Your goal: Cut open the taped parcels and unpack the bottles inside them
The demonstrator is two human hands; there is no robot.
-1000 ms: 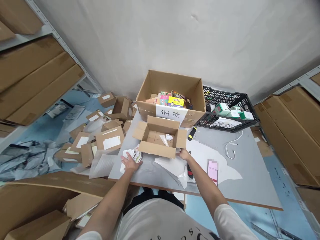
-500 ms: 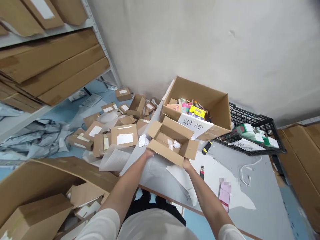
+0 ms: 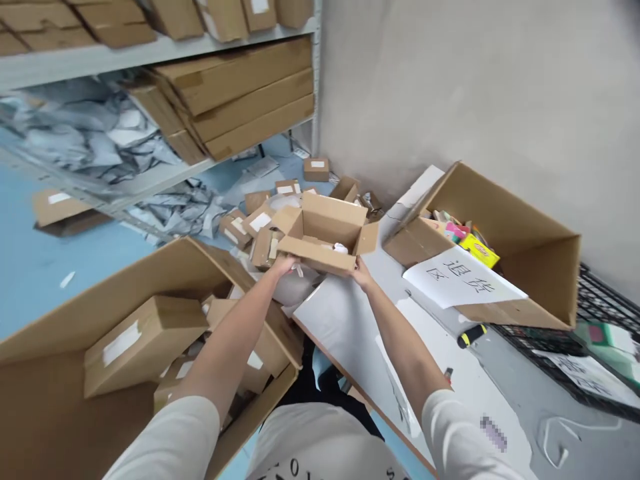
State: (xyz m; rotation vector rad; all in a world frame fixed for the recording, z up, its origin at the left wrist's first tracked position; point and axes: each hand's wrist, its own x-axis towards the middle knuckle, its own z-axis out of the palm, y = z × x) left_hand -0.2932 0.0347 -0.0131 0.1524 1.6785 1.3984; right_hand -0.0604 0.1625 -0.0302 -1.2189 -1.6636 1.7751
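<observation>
An open cardboard box (image 3: 320, 253) with its flaps spread is held out in front of me between both hands. My left hand (image 3: 284, 267) grips its near left corner, and a bit of white paper (image 3: 299, 270) shows beside those fingers. At the near right corner, my right hand (image 3: 361, 274) is closed on the same box. A crumpled white paper (image 3: 341, 248) lies inside it. The box is above the far left end of the table (image 3: 345, 327), close to the pile of small cartons (image 3: 261, 220) on the floor. My fingertips are partly hidden by the box.
A large carton of smaller boxes (image 3: 165, 273) stands at left. On the table are a big box with a paper sign (image 3: 530, 240), a yellow-black tool (image 3: 471, 335), a white cable (image 3: 547, 440) and a black crate (image 3: 590, 393). Shelving (image 3: 165, 50) rises behind at left.
My view has turned left. Both hands have carried the open box leftward, from in front of the signed box to the table's far left end, near the floor cartons.
</observation>
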